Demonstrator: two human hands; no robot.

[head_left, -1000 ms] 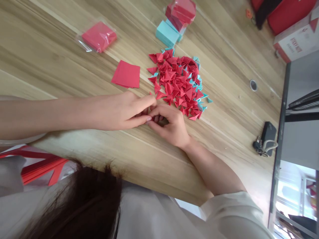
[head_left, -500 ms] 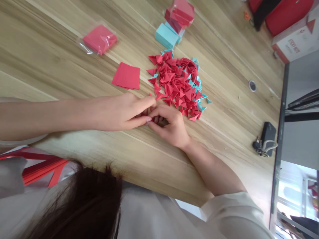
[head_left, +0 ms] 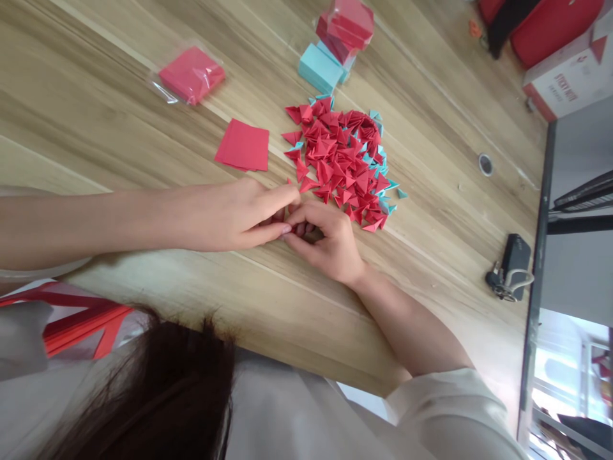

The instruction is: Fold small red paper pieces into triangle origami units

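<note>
My left hand (head_left: 253,214) and my right hand (head_left: 330,239) meet fingertip to fingertip at the near side of a pile of folded red and light-blue paper triangles (head_left: 338,160). Both hands are closed in a pinch. A sliver of red shows between the fingertips, but they hide most of what is held. Just beyond my left hand lies a small loose stack of flat red paper sheets (head_left: 243,145).
A red pack in clear wrap (head_left: 191,75) lies at the upper left. Blue paper blocks (head_left: 320,69) and wrapped red ones (head_left: 352,24) are beyond the pile. At right are a black case with keys (head_left: 514,265), a round disc (head_left: 485,165) and a white box (head_left: 560,86).
</note>
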